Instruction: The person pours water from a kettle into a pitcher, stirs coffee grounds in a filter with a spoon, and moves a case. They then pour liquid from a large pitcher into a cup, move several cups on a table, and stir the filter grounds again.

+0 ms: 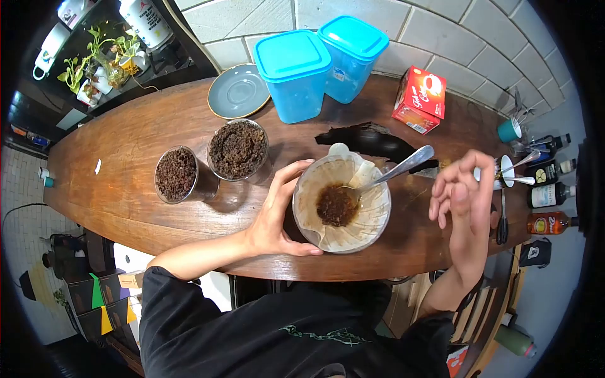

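A clear coffee dripper (386,220) lined with a stained paper filter (353,238) stands on the wooden counter in front of me. Wet brown coffee grounds (337,205) lie at the bottom of the filter. A metal spoon (403,165) rests in it, its handle leaning out to the upper right. My left hand (272,217) grips the dripper's left side, thumb toward me and fingers along the far side. Raised to the right of the spoon, my right hand (465,195) holds nothing; its fingers are loosely bent and apart.
Two glasses of dark grounds, one nearer (176,175) and one farther (238,150), stand left. Behind are a grey saucer (239,91), two blue-lidded containers (293,75) and a red box (421,97). Bottles (547,195) and a cup with spoons (506,169) line the right.
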{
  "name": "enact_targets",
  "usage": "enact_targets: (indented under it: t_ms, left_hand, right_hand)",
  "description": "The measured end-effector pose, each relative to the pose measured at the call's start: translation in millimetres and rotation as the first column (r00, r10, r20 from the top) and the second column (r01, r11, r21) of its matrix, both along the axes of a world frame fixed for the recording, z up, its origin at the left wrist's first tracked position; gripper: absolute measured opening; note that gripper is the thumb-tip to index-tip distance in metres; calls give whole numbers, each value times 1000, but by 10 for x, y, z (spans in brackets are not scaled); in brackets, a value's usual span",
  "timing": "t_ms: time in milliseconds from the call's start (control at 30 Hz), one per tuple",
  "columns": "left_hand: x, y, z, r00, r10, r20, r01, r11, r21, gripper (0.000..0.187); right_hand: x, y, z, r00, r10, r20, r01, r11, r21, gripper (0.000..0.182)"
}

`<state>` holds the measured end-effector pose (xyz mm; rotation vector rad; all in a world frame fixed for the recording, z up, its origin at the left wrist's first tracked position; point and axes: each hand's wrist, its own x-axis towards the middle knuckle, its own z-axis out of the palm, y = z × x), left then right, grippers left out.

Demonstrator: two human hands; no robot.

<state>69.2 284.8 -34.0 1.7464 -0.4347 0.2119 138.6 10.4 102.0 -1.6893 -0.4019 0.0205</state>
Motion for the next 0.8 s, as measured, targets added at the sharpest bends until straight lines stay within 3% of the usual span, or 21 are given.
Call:
enact_targets:
  t_ms: [100,167,267,367,500,533,567,667,800]
  left_hand:
    - [-25,-6,-13,1000,4,24,-4,1000,20,114]
    - [-21,11,-2,999,1,52,-2,999,36,113]
    - [-3,29,27,976,-1,218,-33,987,156,108]
    - [-2,32,57,973,2,229,-39,987,155,105]
    - [-8,18,6,972,-5,234,-21,994,108,102]
    - [-30,16,-1,991,-29,133,20,997,72,101]
    - [-44,15,-5,998,-55,32,54,998,32,101]
    - [-26,30,25,989,-36,145,20,993,112,100]
    - [-32,10,-35,995,-40,91,30,994,103,100]
  right_hand:
    - [82,170,180,991,68,-118,-75,996,-51,45]
    - [115,242,294,991,77,-106,-86,993,-80,45]
    - [135,356,451,984,128,-125,-147,976,-160,29]
    - [125,450,554,992,126,-5,-120,937,-329,24]
    - [125,486,686,978,210,-4,-189,873,-450,23]
    - [128,454,725,964,265,12,-225,841,-491,23]
    - [133,458,725,964,265,10,-227,841,-491,23]
    - [111,455,701,936,347,65,-289,859,-423,22]
    - [50,447,623,941,339,-6,-314,866,-388,21]
